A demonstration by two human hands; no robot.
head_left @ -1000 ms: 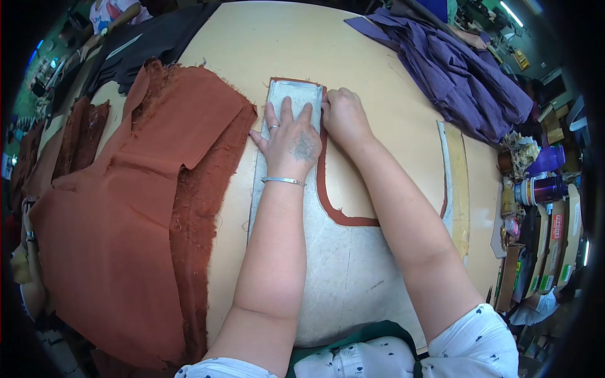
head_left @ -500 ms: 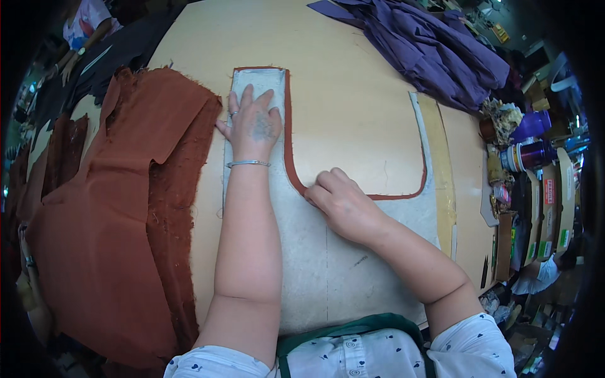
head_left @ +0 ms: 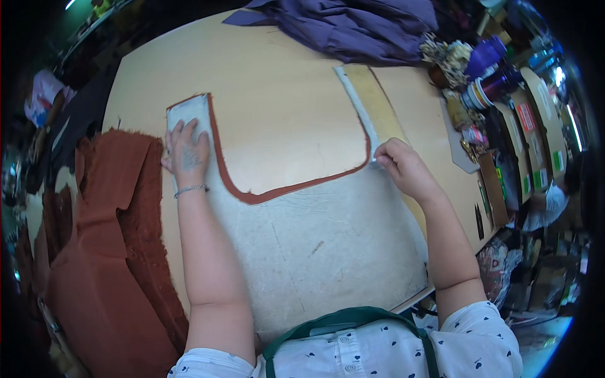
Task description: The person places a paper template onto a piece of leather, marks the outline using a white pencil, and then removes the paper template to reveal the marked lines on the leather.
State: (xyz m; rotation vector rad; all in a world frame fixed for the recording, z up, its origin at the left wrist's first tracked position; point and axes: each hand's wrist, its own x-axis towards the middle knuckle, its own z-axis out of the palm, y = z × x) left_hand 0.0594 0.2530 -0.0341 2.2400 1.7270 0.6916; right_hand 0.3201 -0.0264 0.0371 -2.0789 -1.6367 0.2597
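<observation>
A large grey-white pattern template (head_left: 328, 246) with a deep U-shaped cutout lies flat on the table before me. Rust-brown fabric (head_left: 277, 191) shows as a narrow band from under it along the cutout, with loose threads at its edge. My left hand (head_left: 188, 150) presses flat, fingers spread, on the template's left arm. At the cutout's right side, my right hand (head_left: 403, 167) is closed with thumb and fingertips together at the template's narrow right strip. What sits between those fingertips is too small to make out.
A pile of rust-brown fabric (head_left: 101, 252) lies left of the template. Purple cloth (head_left: 353, 28) is heaped at the far edge. A yellowish strip (head_left: 375, 94) runs beside the template's right side. Jars (head_left: 476, 94), boxes (head_left: 526, 145) and dark pens (head_left: 479, 220) line the right edge.
My right hand has moved from the cutout's lower left curve across to its right side. The left hand stays flat on the template's left arm. The whole view has turned somewhat.
</observation>
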